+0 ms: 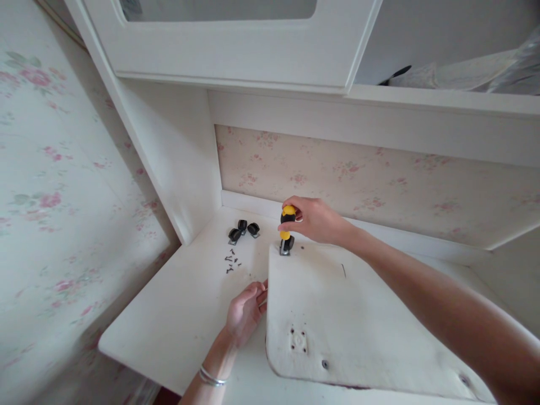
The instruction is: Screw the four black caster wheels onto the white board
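My right hand (312,218) is closed round a yellow and black screwdriver (288,218), held upright. Its shaft reaches down to the metal plate of a black caster wheel (289,243) at the far left corner of a white board (358,315). The exact tip contact is too small to make out. At the board's left edge, my left hand (248,312) grips with its fingertips partly hidden behind that edge. Several loose screws (230,260) lie left of the board. Beyond them sit three more black casters (242,226) with metal plates.
The board lies on a white desk (169,332) with a rounded front left corner. A white cabinet (236,53) overhangs the back. An upright side panel (169,146) rises at the left, beside floral wallpaper (54,225). Screw holes (298,341) mark the board's near left corner.
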Tool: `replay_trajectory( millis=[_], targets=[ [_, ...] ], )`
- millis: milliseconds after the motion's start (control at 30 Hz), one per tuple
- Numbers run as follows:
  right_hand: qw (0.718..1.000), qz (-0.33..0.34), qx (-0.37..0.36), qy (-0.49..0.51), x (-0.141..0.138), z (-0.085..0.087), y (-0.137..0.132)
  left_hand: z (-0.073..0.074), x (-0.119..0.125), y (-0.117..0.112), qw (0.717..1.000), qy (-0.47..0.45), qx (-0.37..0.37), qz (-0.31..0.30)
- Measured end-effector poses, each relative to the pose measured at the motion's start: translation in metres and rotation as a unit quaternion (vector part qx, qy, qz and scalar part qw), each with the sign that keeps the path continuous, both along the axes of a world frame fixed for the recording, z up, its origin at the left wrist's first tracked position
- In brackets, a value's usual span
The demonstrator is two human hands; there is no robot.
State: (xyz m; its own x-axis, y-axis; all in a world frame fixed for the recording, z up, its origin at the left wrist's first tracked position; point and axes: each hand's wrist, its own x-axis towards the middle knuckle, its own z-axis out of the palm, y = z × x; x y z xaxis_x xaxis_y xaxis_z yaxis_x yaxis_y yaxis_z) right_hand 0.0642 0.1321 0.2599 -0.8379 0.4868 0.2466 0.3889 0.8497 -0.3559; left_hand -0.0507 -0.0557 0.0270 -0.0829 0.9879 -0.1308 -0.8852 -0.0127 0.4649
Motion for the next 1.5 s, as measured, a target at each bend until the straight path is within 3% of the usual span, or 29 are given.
replay_trajectory(
  millis=[133,233,400,533,1033,1200,1500],
  targets=[
    [0.995,-0.071,0.071,-0.016,-0.002,-0.003,-0.007,0.000,0.000,-0.001,1.000,0.001,0.005,0.001],
    [0.995,-0.060,0.069,-0.026,0.000,-0.006,-0.006,-0.001,0.000,0.000,1.000,-0.003,0.007,0.000],
    [0.996,0.056,-0.068,-0.008,0.007,-0.009,0.005,-0.002,0.000,0.002,1.000,-0.010,0.005,-0.006],
    [0.990,0.051,-0.130,0.011,0.007,-0.010,0.011,-0.003,0.000,0.002,1.000,-0.011,0.000,-0.004],
    [0.993,0.008,-0.107,0.048,0.009,-0.008,0.006,-0.006,0.000,0.001,1.000,-0.016,-0.002,-0.003],
    [0.991,0.012,-0.129,0.030,0.010,-0.013,-0.001,-0.006,0.000,0.002,1.000,-0.009,-0.003,0.001],
    [0.997,-0.040,-0.062,0.037,0.004,-0.020,-0.008,-0.002,0.001,0.001,0.998,0.057,-0.034,0.021]
  ],
)
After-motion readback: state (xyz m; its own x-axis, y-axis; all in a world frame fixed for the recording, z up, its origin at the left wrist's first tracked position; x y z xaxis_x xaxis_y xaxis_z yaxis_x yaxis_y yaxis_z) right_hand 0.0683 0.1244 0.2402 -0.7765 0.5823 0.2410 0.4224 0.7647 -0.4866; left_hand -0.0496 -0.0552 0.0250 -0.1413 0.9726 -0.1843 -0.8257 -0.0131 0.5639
